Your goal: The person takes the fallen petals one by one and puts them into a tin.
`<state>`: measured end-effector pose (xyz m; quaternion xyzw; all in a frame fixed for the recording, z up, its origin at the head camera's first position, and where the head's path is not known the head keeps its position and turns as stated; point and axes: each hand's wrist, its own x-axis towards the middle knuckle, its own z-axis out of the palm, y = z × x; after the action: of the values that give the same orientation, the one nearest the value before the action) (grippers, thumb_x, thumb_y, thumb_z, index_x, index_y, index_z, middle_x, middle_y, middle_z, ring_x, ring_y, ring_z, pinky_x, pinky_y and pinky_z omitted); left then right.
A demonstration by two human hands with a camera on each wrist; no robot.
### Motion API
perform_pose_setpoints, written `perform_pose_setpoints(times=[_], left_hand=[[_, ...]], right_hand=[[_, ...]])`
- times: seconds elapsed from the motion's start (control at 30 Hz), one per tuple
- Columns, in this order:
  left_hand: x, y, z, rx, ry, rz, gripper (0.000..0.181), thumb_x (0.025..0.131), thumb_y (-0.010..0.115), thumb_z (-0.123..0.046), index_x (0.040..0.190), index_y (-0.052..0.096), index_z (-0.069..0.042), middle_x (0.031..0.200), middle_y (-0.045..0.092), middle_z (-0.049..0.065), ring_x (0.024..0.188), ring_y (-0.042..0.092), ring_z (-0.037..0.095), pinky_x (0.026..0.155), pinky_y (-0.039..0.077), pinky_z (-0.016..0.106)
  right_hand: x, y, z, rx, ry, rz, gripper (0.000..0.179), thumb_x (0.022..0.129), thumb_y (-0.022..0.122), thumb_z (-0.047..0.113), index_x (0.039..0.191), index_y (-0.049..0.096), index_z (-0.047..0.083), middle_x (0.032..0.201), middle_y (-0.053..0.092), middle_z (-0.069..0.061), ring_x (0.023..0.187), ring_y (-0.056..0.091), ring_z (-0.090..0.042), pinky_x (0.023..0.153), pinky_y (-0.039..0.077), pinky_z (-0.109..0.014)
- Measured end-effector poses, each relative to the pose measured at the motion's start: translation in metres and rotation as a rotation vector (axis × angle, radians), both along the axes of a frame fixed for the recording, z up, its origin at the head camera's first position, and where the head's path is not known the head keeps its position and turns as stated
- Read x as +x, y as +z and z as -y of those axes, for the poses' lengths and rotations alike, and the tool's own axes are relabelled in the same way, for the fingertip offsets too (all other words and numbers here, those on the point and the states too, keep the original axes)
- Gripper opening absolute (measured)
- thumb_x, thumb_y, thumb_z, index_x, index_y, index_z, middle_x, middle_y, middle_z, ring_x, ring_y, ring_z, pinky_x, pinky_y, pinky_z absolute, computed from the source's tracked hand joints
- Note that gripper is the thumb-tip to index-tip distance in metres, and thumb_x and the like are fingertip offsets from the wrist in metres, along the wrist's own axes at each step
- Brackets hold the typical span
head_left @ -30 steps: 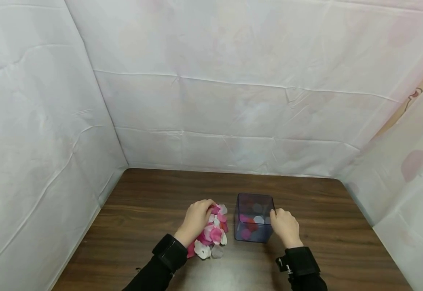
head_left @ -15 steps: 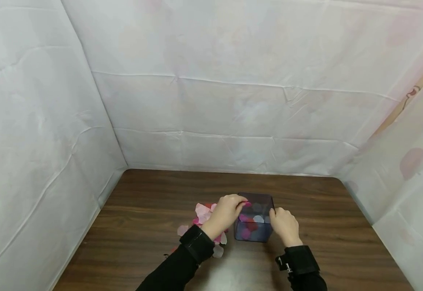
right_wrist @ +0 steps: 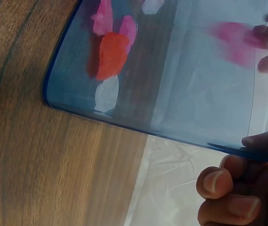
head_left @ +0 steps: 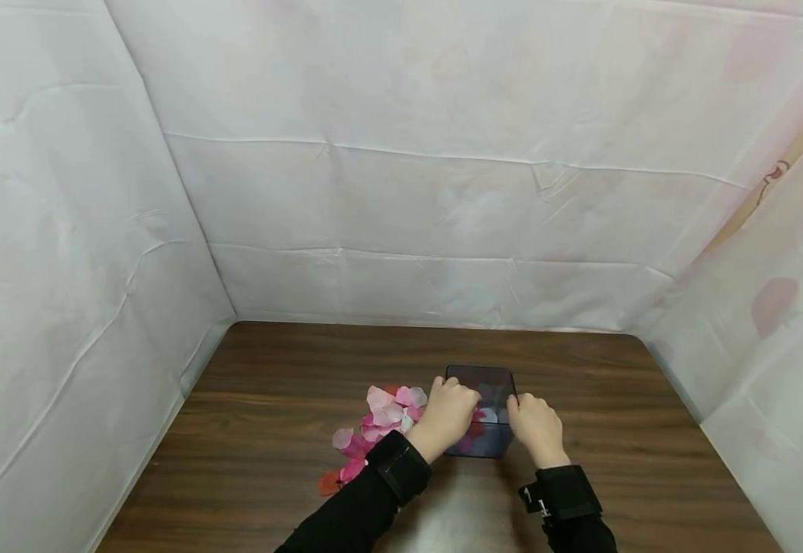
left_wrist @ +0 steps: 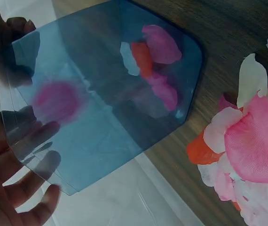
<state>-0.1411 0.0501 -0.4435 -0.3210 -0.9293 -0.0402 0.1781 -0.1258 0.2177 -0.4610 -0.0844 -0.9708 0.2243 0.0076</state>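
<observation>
A tinted see-through box (head_left: 494,441) stands on the table with several petals on its floor, among them an orange one (right_wrist: 112,55). My left hand (head_left: 451,408) is over the box's left rim, its fingers (left_wrist: 28,181) spread apart in the left wrist view. A blurred magenta petal (left_wrist: 59,101) is inside the box, just below those fingers. My right hand (head_left: 538,430) pinches the right rim between thumb and fingers. Left of the box lies a loose heap of pink, white and red petals (head_left: 384,415), partly hidden by the left forearm.
The brown wood-grain table (head_left: 291,369) reaches back to a white fabric wall (head_left: 408,292). Similar fabric hangs at the left and right sides. A stray orange petal (head_left: 328,483) lies at the heap's near left.
My left hand has moved right from the petal heap to the box, carrying a magenta petal that is now inside. The right hand has stayed on the rim.
</observation>
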Motion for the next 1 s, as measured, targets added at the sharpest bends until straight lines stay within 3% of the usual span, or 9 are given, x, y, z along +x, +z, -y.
perform_pose_setpoints(times=[0.1,0.2,0.4,0.6,0.7,0.8,1.0], left_hand=[[0.000,-0.002,0.002,-0.005,0.003,0.024,0.008,0.085,0.068,-0.026,0.090,0.074,-0.023,0.084,0.072,-0.008,0.076,0.059,0.012,0.065,0.041,0.026],[-0.001,-0.004,0.006,0.023,0.019,0.000,0.016,0.084,0.069,-0.028,0.098,0.072,-0.024,0.093,0.070,-0.007,0.085,0.059,0.013,0.067,0.044,0.026],[0.001,-0.007,0.020,0.159,0.053,-0.077,0.029,0.083,0.070,-0.029,0.111,0.067,-0.023,0.108,0.065,-0.002,0.097,0.059,0.017,0.073,0.048,0.029],[-0.001,-0.011,0.047,0.305,0.068,-0.099,0.023,0.084,0.069,-0.023,0.106,0.066,-0.017,0.093,0.063,-0.001,0.084,0.059,0.015,0.067,0.047,0.026],[0.000,-0.018,0.065,0.291,0.109,-0.043,0.020,0.080,0.072,-0.019,0.099,0.066,-0.015,0.087,0.063,0.000,0.078,0.060,0.015,0.064,0.048,0.027],[0.004,-0.026,0.081,0.228,0.137,0.063,0.022,0.075,0.075,-0.017,0.094,0.066,-0.013,0.084,0.064,0.002,0.076,0.062,0.018,0.061,0.049,0.029],[0.014,-0.042,0.106,0.142,0.063,0.255,0.024,0.075,0.078,-0.021,0.095,0.067,-0.013,0.082,0.064,0.000,0.070,0.061,0.015,0.056,0.047,0.027]], right_hand=[[-0.001,0.000,0.000,0.001,0.007,0.002,0.040,0.095,0.038,0.023,0.082,0.067,0.000,0.086,0.067,-0.024,0.072,0.063,-0.035,0.054,0.043,-0.042],[-0.001,0.001,-0.001,-0.001,0.012,0.013,0.040,0.095,0.037,0.023,0.083,0.067,-0.001,0.083,0.066,-0.022,0.070,0.063,-0.033,0.053,0.042,-0.041],[-0.003,0.002,-0.003,-0.005,0.013,0.022,0.040,0.095,0.037,0.023,0.085,0.067,0.000,0.086,0.066,-0.023,0.073,0.063,-0.034,0.055,0.043,-0.042],[-0.006,0.001,-0.003,-0.002,0.011,0.018,0.040,0.095,0.037,0.023,0.091,0.068,-0.001,0.095,0.066,-0.027,0.081,0.063,-0.041,0.059,0.046,-0.048],[-0.006,0.000,-0.004,-0.010,0.013,0.014,0.040,0.095,0.037,0.023,0.088,0.068,0.000,0.093,0.067,-0.026,0.081,0.063,-0.042,0.060,0.046,-0.048],[-0.005,0.000,-0.007,-0.008,0.017,0.004,0.040,0.095,0.037,0.023,0.085,0.068,0.000,0.089,0.067,-0.025,0.077,0.063,-0.040,0.058,0.045,-0.047],[-0.006,-0.003,-0.005,-0.012,0.020,-0.017,0.040,0.095,0.037,0.022,0.081,0.067,0.000,0.085,0.067,-0.024,0.073,0.063,-0.038,0.055,0.044,-0.045]])
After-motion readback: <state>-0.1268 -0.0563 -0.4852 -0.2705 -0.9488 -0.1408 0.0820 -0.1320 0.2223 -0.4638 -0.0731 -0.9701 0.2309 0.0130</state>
